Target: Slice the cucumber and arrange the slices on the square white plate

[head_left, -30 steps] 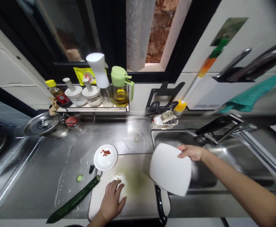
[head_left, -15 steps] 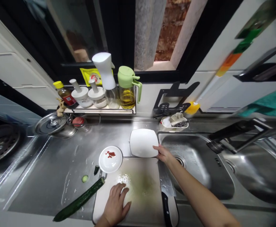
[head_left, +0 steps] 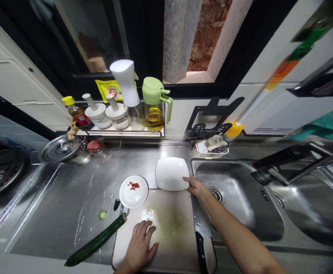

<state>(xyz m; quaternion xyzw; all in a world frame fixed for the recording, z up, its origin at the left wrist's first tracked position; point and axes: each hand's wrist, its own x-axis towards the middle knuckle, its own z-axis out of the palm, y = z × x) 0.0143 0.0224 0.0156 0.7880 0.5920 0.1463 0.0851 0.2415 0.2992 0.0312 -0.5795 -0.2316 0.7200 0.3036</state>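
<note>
My right hand point(head_left: 195, 186) grips the right edge of a white squarish plate point(head_left: 170, 173), thumb on top, behind the cutting board. On the left half of the wet cutting board point(head_left: 177, 236) rests my left hand point(head_left: 143, 241), its fingers stretched out and holding nothing. A long cucumber point(head_left: 96, 241) lies left of that hand, its cut end over the board's edge. Near it are a dark green cucumber tip point(head_left: 116, 204) and a pale cucumber slice point(head_left: 102, 215). A round white plate point(head_left: 134, 199) with chopped red bits overlaps the board's far left corner. A black-handled knife point(head_left: 201, 247) lies along the board's right side.
To the right is a steel double sink point(head_left: 240, 198) with a black faucet point(head_left: 286, 163). Behind the counter, a rack point(head_left: 120, 134) carries seasoning jars, a spray bottle and a green-topped oil jug point(head_left: 154, 104). A lidded pot point(head_left: 66, 150) stands at the back left.
The squarish plate has shifted very slightly left and toward me in my right hand. My left hand has stayed in place on the board. The view has tilted a little.
</note>
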